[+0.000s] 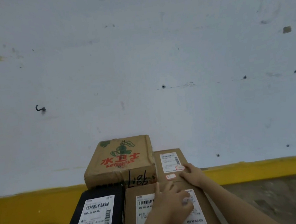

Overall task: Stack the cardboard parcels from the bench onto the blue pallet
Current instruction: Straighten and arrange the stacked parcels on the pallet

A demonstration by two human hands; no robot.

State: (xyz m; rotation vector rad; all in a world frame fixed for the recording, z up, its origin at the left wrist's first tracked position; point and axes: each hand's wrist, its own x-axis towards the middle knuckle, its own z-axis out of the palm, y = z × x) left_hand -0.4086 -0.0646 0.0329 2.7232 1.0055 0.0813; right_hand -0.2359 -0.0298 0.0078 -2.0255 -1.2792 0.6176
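Left hand [170,205] rests flat on the near brown parcel [130,203], index finger out. Right hand [190,174] lies spread on the far brown parcel [169,174]. Printed box [119,161] sits behind and black parcel [97,216] to the left, packed close by the wall [138,58].

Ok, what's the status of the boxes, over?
Left hand open, flat on near brown parcel. Right hand open, flat on far brown parcel. Printed carton, black parcel close beside. Pallet out of view.
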